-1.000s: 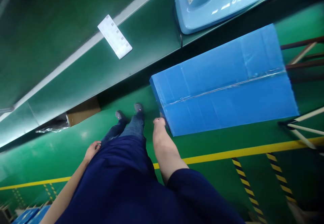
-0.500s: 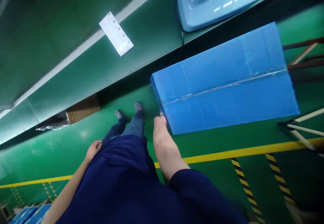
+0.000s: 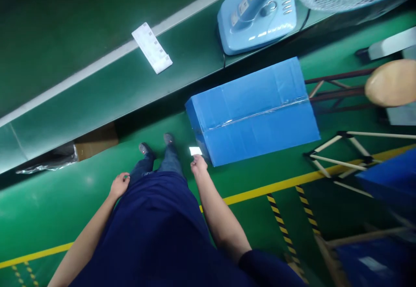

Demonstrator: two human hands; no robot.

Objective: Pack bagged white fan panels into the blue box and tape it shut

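Observation:
My right hand is closed in a pinch on a small white label, just off the near end of a long blue carton. The carton has a strip of clear tape along the seam of its top. Whether the label touches the carton's end I cannot tell. Hanging beside my thigh, my left hand has loosely bent fingers and nothing visible in it.
A light blue fan and a white printed sheet rest on the green bench. A brown box lies beneath it. To the right are a round wooden stool and a pale tube frame.
My right hand has drawn back from the carton's end, and the white label now shows plainly at its fingertips. The view has shifted, showing more of the fan and the stool.

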